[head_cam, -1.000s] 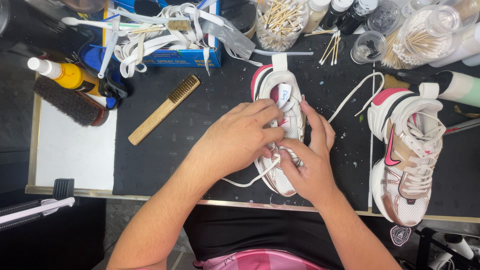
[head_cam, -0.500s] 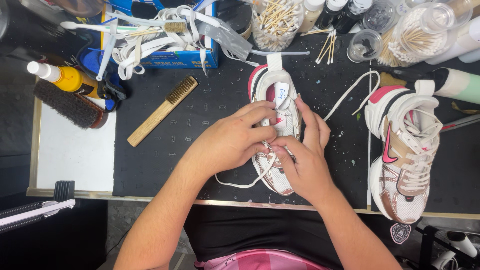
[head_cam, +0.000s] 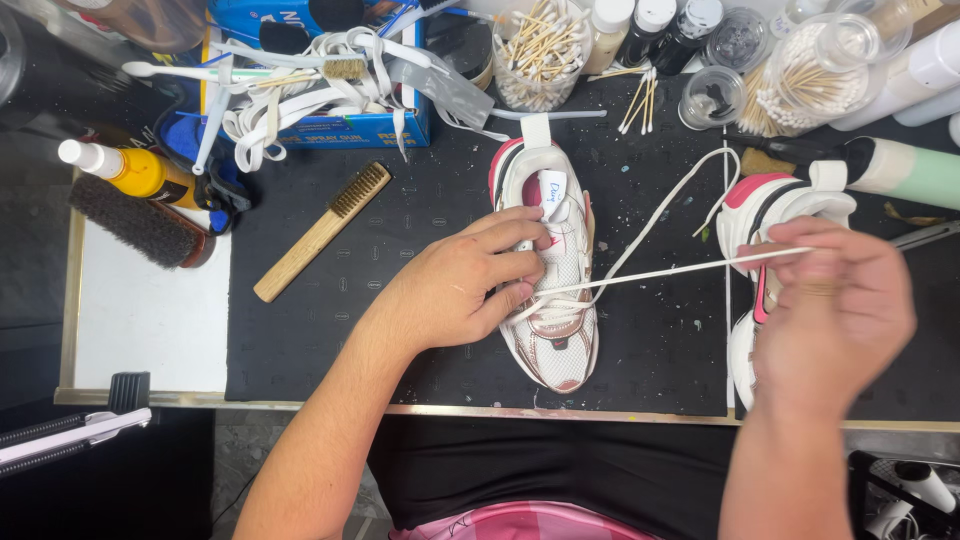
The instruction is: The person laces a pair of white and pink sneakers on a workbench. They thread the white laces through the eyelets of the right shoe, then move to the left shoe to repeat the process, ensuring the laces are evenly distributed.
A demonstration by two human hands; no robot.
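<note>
A white and pink sneaker [head_cam: 556, 330] lies toe toward me on the black mat [head_cam: 420, 330]. My left hand [head_cam: 462, 282] rests on its left side and steadies it. My right hand [head_cam: 838, 310] is raised to the right and pinches a white shoelace [head_cam: 660, 272], drawn taut from the sneaker's eyelets. That hand hides most of a second matching sneaker [head_cam: 772, 200] at the right.
A wooden brush [head_cam: 322, 231] lies left of the sneaker. A dark bristle brush [head_cam: 138, 220] and a yellow bottle [head_cam: 130, 168] sit at far left. A blue box with white laces [head_cam: 300, 90] and jars of cotton swabs [head_cam: 540, 55] line the back.
My right hand has left the sneaker and swung out to the right, pulling the shoelace taut. My left hand stays on the sneaker.
</note>
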